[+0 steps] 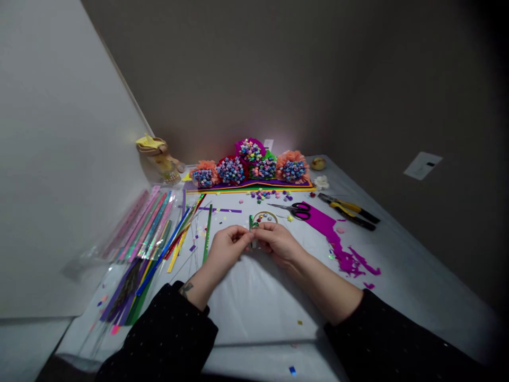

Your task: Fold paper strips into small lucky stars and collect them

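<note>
Two hands meet at the centre of the frame, your left hand [231, 241] and right hand [280, 243] pinching a short shiny green strip [251, 219] between closed fingertips. Its long axis runs up and down the frame; the free end stands above the grip, nearer your left fingertips, the lower part largely hidden by your fingers. Just beyond your right fingers, a gold-rimmed dish [277, 217] sits up and right of the pinch. Another long green strip [207, 233] lies left of your left hand.
</note>
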`<state>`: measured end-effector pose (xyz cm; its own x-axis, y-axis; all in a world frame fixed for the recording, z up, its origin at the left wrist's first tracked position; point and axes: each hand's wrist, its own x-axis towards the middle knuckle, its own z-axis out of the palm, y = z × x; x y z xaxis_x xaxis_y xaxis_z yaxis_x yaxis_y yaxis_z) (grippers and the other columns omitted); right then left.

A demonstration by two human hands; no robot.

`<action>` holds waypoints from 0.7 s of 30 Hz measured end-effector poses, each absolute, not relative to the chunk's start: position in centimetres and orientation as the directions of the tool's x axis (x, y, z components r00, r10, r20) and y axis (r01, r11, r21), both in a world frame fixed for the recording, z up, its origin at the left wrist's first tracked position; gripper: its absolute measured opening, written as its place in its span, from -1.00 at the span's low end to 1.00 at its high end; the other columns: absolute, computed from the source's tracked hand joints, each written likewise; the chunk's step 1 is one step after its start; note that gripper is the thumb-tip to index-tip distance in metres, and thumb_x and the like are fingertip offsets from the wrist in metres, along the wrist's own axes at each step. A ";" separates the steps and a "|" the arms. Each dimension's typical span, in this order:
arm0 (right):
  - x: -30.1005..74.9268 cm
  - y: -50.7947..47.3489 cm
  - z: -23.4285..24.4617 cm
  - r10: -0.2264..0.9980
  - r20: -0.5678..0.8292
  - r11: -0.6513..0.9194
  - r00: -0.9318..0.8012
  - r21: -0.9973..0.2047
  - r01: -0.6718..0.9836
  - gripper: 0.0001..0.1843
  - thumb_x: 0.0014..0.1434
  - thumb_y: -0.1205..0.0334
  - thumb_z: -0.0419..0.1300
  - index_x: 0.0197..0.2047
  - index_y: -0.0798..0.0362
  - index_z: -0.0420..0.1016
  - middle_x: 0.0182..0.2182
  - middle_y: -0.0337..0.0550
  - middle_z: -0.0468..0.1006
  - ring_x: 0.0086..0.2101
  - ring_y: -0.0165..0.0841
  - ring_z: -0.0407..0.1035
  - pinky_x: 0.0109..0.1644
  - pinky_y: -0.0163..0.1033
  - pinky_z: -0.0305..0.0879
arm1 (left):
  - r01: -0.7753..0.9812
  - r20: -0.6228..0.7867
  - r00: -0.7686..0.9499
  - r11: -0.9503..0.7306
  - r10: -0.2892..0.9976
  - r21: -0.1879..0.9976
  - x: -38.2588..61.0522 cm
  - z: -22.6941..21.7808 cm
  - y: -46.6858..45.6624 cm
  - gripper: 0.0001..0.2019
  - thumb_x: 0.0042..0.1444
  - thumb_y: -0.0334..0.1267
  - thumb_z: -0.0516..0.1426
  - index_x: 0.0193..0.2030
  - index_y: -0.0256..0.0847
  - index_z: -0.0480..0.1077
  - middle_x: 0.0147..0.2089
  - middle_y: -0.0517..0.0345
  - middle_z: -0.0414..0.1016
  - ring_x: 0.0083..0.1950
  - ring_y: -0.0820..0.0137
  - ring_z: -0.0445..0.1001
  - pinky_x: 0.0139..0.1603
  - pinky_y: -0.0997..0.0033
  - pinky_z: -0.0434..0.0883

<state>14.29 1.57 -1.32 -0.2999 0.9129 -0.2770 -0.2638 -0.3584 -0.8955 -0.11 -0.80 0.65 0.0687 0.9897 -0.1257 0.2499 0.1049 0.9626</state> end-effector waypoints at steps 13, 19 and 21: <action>14.1 0.9 -0.2 0.960 -0.017 0.022 -0.280 -0.991 0.136 -0.74 -0.08 0.06 0.12 -0.56 0.10 0.32 -0.63 -0.29 0.26 -0.56 -0.45 0.11 -0.48 -0.33 0.00 | 0.149 -0.095 0.016 0.091 0.995 0.985 -0.6 0.2 -0.2 -0.86 0.01 -0.21 0.12 -0.45 -0.23 0.33 -0.66 0.38 0.22 -0.67 0.60 0.10 -0.63 0.59 0.08; 14.3 1.1 -0.3 0.959 -0.005 0.053 -0.282 -0.979 0.197 -0.80 -0.11 0.11 0.07 -0.58 0.07 0.26 -0.64 -0.32 0.21 -0.55 -0.44 0.09 -0.47 -0.33 0.02 | 0.271 -0.043 0.019 0.036 0.999 0.962 -0.6 0.3 -0.4 -0.92 -0.04 -0.31 0.09 -0.49 -0.25 0.35 -0.60 0.34 0.25 -0.58 0.55 0.18 -0.54 0.56 0.15; 14.2 1.0 -0.3 0.963 -0.001 0.052 -0.269 -0.980 0.192 -0.80 -0.11 0.10 0.07 -0.55 0.07 0.26 -0.62 -0.32 0.22 -0.55 -0.44 0.10 -0.46 -0.33 0.02 | 0.301 -0.015 0.023 0.007 1.000 0.954 -0.5 0.5 -0.4 -0.92 -0.05 -0.32 0.08 -0.48 -0.25 0.35 -0.57 0.31 0.28 -0.53 0.53 0.22 -0.50 0.55 0.17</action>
